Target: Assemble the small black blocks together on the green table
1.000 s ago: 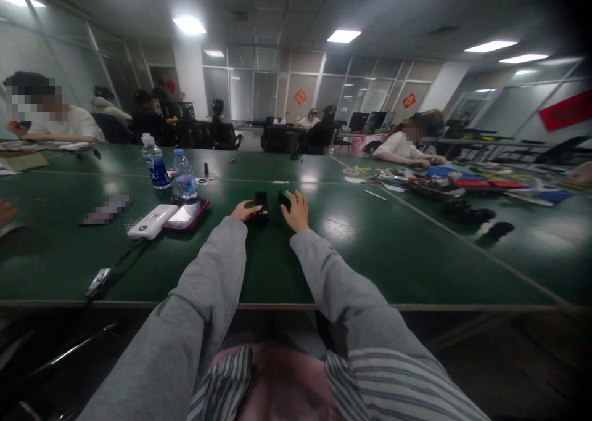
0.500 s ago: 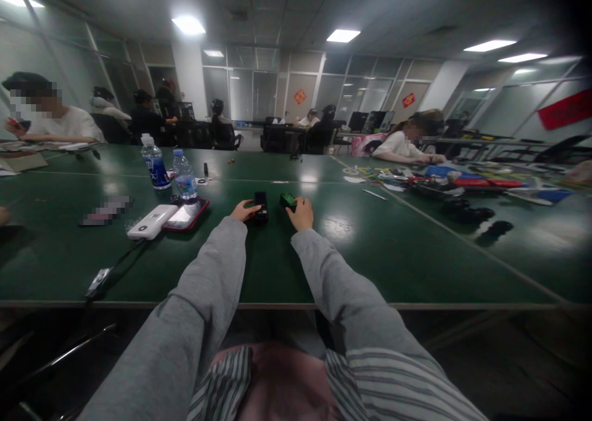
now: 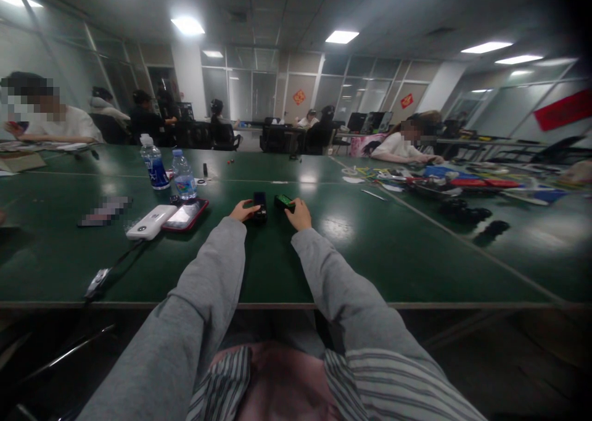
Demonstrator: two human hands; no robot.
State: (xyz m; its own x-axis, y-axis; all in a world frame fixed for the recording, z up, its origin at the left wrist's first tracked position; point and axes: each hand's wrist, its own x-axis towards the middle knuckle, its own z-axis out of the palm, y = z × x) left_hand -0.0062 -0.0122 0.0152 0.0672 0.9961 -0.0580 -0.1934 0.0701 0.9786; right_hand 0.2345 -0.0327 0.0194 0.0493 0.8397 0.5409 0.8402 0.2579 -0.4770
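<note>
My left hand [image 3: 243, 211] is closed on the left side of a black handheld device [image 3: 260, 208], which stands lengthwise on the green table with a dark screen at its far end. Its thumb lies across the lower part of the device. Just to the right, my right hand [image 3: 301, 214] grips a second black device with a green face [image 3: 283, 201], turned at a slant. Thumb and fingers hold its right end, and my fingers hide part of it. A narrow gap separates the two devices; their exact kind is too small to make out.
On the left of the green table [image 3: 208, 267] lie a white power bank [image 3: 150, 222] with a cable and a red-edged phone [image 3: 187, 214]. Two water bottles [image 3: 185, 177] stand behind them. Tangled cables and parts [image 3: 444, 180] cover the far right, where a co-worker [image 3: 398, 145] leans in.
My right hand has shifted the green-faced device slightly left, and it now lies more slanted, nearer to the other device. My left hand has hardly moved.
</note>
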